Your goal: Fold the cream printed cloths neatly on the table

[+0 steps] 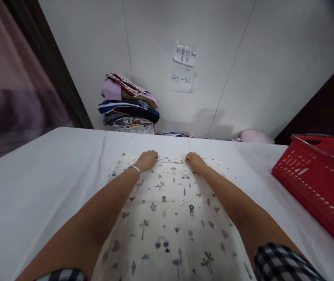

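Note:
A white cloth printed with small palm trees, flamingos and leaves lies spread on the white-covered table, running from its far part down to the bottom of the view. My left hand, with a bracelet at the wrist, is closed on the cloth near its far edge. To the right, my right hand grips the same far part, fingers curled. Between the two hands a narrow ridge of cloth is raised. The fingertips of both hands are partly hidden.
A red plastic basket with a metal handle stands at the table's right. Behind the far edge rises a stack of folded fabrics. Two paper notes are on the wall. A pink bundle lies behind the table, and a curtain hangs left.

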{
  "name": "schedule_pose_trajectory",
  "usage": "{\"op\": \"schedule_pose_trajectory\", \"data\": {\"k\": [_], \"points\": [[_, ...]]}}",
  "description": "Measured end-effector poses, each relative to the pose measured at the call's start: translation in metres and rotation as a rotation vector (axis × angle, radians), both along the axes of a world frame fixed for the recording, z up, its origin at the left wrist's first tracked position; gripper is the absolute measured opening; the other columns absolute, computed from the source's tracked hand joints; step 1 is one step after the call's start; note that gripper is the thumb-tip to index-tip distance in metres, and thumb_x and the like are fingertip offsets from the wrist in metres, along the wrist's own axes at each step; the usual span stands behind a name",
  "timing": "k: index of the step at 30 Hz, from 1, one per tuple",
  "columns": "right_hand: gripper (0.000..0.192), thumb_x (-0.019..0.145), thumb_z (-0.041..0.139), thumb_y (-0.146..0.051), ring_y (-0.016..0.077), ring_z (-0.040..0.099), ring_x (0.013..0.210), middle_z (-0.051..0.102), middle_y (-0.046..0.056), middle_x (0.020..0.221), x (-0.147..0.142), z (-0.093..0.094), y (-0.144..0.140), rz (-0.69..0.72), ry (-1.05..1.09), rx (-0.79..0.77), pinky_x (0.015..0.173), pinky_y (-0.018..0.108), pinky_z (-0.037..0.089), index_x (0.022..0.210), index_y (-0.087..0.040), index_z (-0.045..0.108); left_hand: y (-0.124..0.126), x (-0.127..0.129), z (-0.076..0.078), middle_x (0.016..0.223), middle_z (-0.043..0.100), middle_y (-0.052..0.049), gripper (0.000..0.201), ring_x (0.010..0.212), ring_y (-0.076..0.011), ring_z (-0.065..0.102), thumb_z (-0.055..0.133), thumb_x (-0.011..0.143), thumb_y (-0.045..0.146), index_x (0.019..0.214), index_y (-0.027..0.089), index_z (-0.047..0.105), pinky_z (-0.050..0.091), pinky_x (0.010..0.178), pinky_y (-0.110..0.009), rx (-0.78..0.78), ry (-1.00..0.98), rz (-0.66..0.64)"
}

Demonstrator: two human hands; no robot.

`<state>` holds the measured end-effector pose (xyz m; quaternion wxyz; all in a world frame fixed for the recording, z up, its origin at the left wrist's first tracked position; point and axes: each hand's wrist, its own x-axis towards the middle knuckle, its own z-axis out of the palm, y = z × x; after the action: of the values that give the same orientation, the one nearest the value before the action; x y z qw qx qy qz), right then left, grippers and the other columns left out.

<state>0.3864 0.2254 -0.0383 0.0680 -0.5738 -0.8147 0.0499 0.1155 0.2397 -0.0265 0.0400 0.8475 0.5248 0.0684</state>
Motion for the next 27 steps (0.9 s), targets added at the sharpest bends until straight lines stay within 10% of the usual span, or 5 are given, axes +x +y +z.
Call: {"op": "schedule_pose_trajectory", "data": {"k": [9,27], "points": [[0.018,0.091,0.045,-0.017,0.0181,0.052,0.097,0.061,0.009,0.102,0.006,-0.003,-0.001,0.055,0.059,0.018,0.083,0.027,0.038,0.094,-0.015,0.063,-0.009,-0.002,0.002,0.114,0.056,-0.010,0.033,0.097,-0.0216,0.058,0.044,0.083,0.015,0.114,0.018,0.055,0.043,0.083,-0.032,0.025,-0.010,-0.057],[0.016,0.093,0.042,-0.023,0.0193,0.055,0.079,0.063,0.010,0.092,-0.001,0.012,0.001,-0.055,-0.007,-0.086,0.064,0.026,0.035,0.092,-0.018,0.057,0.003,0.008,-0.012,0.096,0.063,-0.014,0.022,0.092,-0.0257,0.059,0.039,0.086,0.016,0.097,0.015,0.058,0.043,0.078,-0.037,0.042,0.035,0.081]]}}
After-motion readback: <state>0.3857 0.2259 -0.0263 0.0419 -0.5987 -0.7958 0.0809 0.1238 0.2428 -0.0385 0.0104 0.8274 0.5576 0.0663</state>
